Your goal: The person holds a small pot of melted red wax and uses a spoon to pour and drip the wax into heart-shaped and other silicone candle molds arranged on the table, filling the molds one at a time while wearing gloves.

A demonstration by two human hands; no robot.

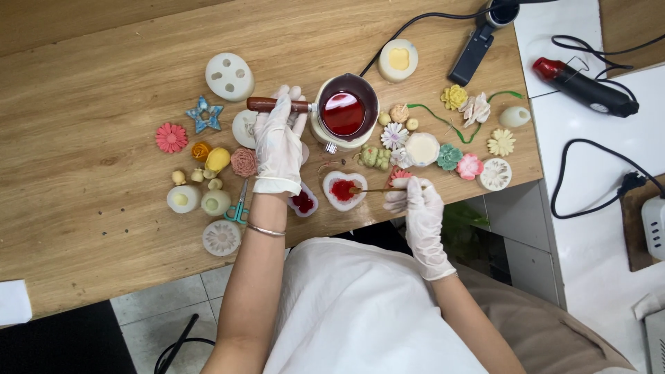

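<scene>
Red liquid wax filled the small melting pot (344,113) with a wooden handle, which stood near the middle of the wooden desk (90,194), well back from its near edge. The gloved left hand (278,142) was closed around that handle, fingers wrapped over it. The gloved right hand (418,202) pinched a thin wooden stick (374,190) whose tip dipped into the white heart-shaped silicone mould (344,190), partly filled with red, close to the desk's near edge. Wax flowers and other moulds lay scattered around both. Judging by its contents, the pot would be hot and prone to slopping, best held only by the handle and kept level; the mould looked soft and floppy, better steadied at its rim.
</scene>
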